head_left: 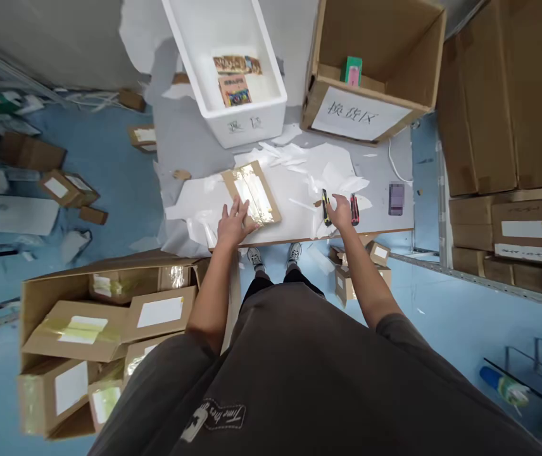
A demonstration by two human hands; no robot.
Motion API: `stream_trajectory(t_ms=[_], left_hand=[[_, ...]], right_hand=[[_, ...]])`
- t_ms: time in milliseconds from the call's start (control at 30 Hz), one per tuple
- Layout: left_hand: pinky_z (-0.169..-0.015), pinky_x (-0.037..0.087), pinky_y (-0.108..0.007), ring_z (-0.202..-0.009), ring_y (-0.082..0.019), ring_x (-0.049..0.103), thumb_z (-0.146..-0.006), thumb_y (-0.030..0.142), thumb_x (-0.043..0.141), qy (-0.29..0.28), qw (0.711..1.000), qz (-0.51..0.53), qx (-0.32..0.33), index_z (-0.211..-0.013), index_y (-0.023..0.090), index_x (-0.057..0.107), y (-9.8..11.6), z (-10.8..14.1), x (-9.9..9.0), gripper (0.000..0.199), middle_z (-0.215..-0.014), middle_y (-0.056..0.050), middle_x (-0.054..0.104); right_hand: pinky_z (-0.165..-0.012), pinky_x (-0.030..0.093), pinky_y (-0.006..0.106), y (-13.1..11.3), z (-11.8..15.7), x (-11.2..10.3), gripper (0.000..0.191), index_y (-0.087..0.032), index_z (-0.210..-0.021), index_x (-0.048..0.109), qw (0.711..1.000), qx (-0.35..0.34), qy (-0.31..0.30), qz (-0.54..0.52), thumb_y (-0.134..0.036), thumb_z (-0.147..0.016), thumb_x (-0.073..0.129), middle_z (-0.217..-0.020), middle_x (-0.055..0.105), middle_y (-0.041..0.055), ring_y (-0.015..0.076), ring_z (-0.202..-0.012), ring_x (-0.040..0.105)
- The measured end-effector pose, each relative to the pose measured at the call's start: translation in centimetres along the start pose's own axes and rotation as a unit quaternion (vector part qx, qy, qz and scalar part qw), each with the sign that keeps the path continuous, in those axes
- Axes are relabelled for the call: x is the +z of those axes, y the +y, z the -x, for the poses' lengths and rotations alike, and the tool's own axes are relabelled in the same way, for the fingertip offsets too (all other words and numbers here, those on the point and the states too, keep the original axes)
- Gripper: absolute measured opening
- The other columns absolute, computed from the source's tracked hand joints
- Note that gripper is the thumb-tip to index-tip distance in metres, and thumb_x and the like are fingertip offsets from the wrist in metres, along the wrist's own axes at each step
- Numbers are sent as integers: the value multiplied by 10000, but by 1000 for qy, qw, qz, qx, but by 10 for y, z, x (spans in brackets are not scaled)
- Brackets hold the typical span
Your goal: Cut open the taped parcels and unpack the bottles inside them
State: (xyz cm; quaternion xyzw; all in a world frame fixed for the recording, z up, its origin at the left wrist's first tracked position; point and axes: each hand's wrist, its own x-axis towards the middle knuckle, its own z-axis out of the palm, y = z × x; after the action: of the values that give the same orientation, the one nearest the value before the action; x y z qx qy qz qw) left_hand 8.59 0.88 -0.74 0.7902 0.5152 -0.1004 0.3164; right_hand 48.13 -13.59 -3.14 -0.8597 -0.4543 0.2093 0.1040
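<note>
Dark grey T-shirt (309, 373) is closest to the lens, filling the bottom middle. Going left to right: small boxes (69, 189) sit on the blue floor, then a big open carton (57, 291) packed with labelled parcels (157, 313). Next up, the left hand (233, 223), fingers spread and laid on the lower left edge of a flat taped parcel (253, 193), which lies tilted on the table (375, 164) near its front edge. Behind that is a white tub (252, 130) with a few printed packets (234, 90) inside. Torn white paper (318, 161) is scattered around the middle. Right hand (340, 212) is half curled right at a yellow-and-black cutter (325, 208); honestly can't tell if it's gripping it. Behind it there's an open brown box (420, 111) with a green box (351, 71) in it. Just right of that hand, a red-and-black cutter (354, 209), then a purple-looking phone (396, 199), and finally stacked cartons (503, 95) on a rack.
</note>
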Motion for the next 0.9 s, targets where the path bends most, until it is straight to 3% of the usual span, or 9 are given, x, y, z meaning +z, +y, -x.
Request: stream_trajectory(t_ms=[133,267,367,467,567,700,800,900], left_hand=[[-1401,301,-649,-1762,-442,147,-975,631,767,30,999,19,-13,-1818,317,310,1,5,12,1009,-1931,-19,108],[-1414,243,-671,-1760,-470,124,-1008,646,748,69,995,61,-26,-1814,276,305,12,11,24,991,-1928,-46,122],[-1401,267,-689,-1749,-503,126,-973,698,760,70,994,72,-44,-1806,265,336,19,12,24,1030,-1912,-70,202],[-1416,273,-641,-1745,-463,174,-933,687,793,64,995,56,-55,-1767,262,426,14,3,6,1005,-1852,-99,360],[-1430,276,-544,-1736,-405,242,-897,648,839,97,993,50,-53,-1761,241,430,-1,-18,-24,1039,-1821,-127,399],[-1386,343,-584,-1757,-464,134,-712,736,965,58,996,60,-29,-1825,188,232,-17,-51,-48,1441,-1901,-180,187],[-1358,373,-634,-1759,-494,84,-656,766,987,35,996,75,-32,-1838,226,195,-21,-65,-43,1523,-1914,-165,141],[-1344,385,-669,-1756,-511,75,-659,786,974,49,993,103,-30,-1842,262,200,-22,-68,-31,1508,-1921,-132,123]], right_hand=[[-1199,522,540,39,-36,36,506,-77,-1414,679,995,81,-58,4,-382,-1028,557,-1427,725,265,390,-1359,664],[-1108,571,530,43,-59,59,388,-140,-1302,662,988,116,-99,-16,-357,-983,619,-1374,748,229,368,-1246,716],[-1055,585,487,38,-63,50,340,-152,-1258,622,988,119,-91,-27,-317,-964,665,-1297,774,221,354,-1182,738],[-986,596,424,22,-67,24,357,-156,-1307,547,992,98,-58,-56,-273,-987,652,-1228,792,209,317,-1109,759],[-830,615,350,-22,-70,-2,379,-201,-1372,447,984,45,-67,-162,-332,-1052,600,-1163,800,143,230,-889,765],[-701,617,318,-121,-62,-11,547,-278,-1486,347,956,-44,-120,-263,-526,-1075,609,-1141,790,44,172,-683,715],[-770,644,373,-201,-50,2,576,-278,-1559,376,959,-103,-153,-214,-590,-1109,556,-1102,791,51,227,-769,757],[-934,631,450,-261,-43,22,495,-223,-1504,505,975,-136,-152,-93,-575,-1160,449,-1151,801,129,331,-1021,786]])
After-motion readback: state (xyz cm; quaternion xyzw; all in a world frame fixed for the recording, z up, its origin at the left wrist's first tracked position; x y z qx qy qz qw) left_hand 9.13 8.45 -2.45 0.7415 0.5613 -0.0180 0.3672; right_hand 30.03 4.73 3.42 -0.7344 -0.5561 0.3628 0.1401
